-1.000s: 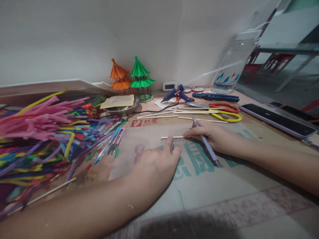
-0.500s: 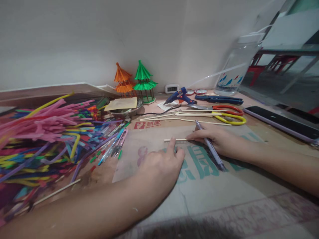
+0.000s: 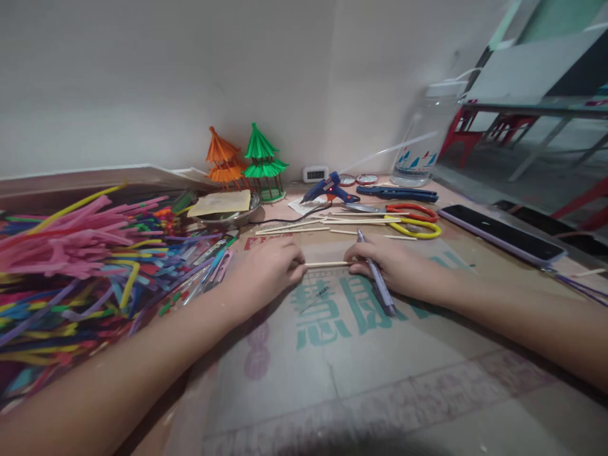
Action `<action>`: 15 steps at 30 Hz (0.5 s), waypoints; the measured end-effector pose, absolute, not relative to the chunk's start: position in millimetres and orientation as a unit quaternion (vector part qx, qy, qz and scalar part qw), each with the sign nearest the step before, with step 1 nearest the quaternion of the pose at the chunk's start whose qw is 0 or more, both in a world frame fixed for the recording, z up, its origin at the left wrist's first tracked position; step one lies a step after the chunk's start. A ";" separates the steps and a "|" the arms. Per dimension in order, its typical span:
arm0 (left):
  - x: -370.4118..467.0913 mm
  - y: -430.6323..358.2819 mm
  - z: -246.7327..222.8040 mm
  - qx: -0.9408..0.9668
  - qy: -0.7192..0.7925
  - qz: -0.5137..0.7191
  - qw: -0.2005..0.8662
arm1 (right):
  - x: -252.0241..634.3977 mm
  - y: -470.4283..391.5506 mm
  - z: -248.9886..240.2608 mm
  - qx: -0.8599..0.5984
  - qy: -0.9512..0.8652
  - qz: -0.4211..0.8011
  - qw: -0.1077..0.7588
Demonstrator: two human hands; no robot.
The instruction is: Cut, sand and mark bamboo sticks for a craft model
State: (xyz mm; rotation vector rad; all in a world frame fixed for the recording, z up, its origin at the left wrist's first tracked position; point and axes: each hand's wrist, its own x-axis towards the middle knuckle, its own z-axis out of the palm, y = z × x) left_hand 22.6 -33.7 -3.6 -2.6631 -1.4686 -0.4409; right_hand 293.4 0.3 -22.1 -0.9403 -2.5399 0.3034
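Note:
A thin wooden stick lies crosswise between my two hands, low over the printed cardboard. My left hand pinches its left end between thumb and fingers. At the right end, my right hand grips the stick with its fingertips. That same hand also carries a purple pen, slanted between the fingers with its lower end toward me. Just below the stick shows the marked edge of a clear ruler, its ends covered by my hands.
Pipe cleaners heap up at left. Behind my hands lie loose sticks, scissors, a blue glue gun and a timer. Orange and green pagoda models stand by the wall. A phone and bottle are right.
My left hand has moved left and back, from a finger resting on the stick to a pinch on its left end. The right hand keeps the pen and stick; the view has shifted.

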 end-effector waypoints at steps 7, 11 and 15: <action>54.6 -58.0 45.8 -0.769 -0.417 -0.450 -0.179 | 284.7 -31.1 13.2 -0.365 -0.813 0.257 0.373; 82.0 -73.1 63.5 -0.766 -0.325 -0.496 -0.248 | 278.6 -53.3 17.3 -0.298 -0.792 0.368 0.385; 93.3 -82.3 60.6 -0.743 -0.321 -0.503 -0.302 | 277.0 -60.7 13.1 -0.247 -0.804 0.397 0.368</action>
